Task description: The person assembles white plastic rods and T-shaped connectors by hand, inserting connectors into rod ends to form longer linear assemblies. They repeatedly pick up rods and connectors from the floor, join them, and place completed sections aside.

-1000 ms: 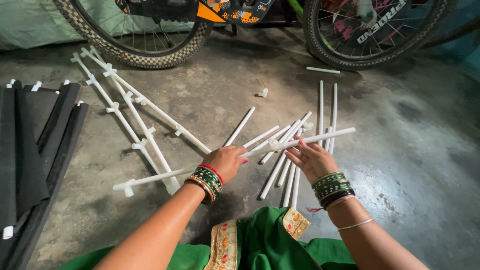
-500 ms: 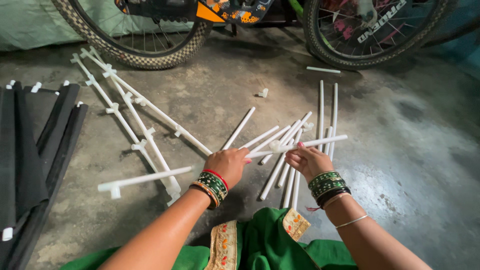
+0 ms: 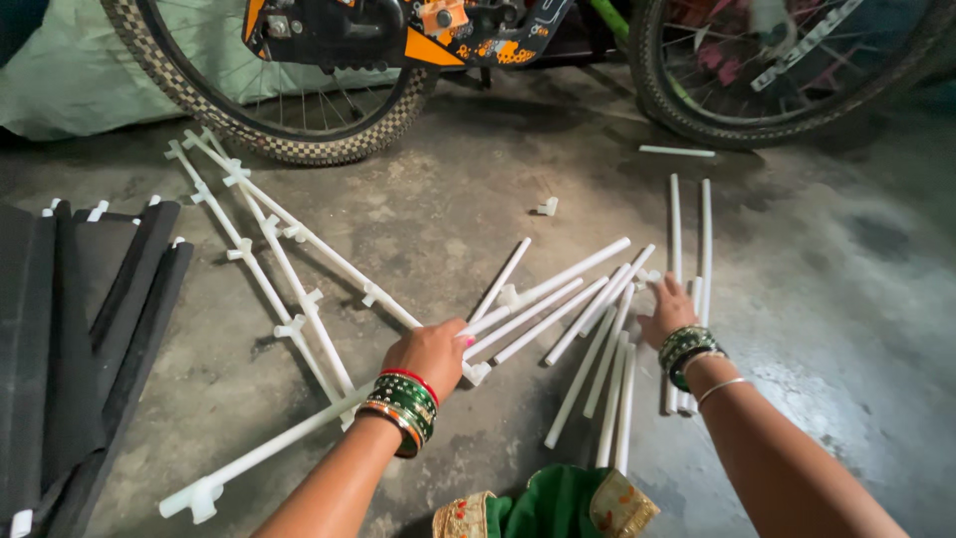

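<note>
A person sits on a grey concrete floor [image 3: 478,199], seen from above, with both bare arms stretched forward over a scatter of white plastic rods [image 3: 573,319]. The left hand [image 3: 433,351] is curled shut around a long white rod with connector ends [image 3: 269,448], which runs from the hand down and away to the lower left of the rod scatter, its far end lying on the floor. Green and red bangles [image 3: 403,406] circle that wrist. The right hand [image 3: 669,311] lies flat with fingers spread apart, pressing on the right side of the scatter, touching the rods there without gripping any. It wears green bangles and a thin silver bracelet. Left of the scatter lie two longer assembled white rod frames with side connectors [image 3: 269,249], crossing each other. Farther left of these, a stack of black panels [image 3: 70,329] lies on the floor. Beyond the scatter stands a bicycle with an orange and black frame [image 3: 398,25], both wheels partly visible. A small white connector piece [image 3: 546,206] lies alone between the scatter and the bicycle. Green cloth with gold trim [image 3: 553,503] shows nearest the viewer.
</note>
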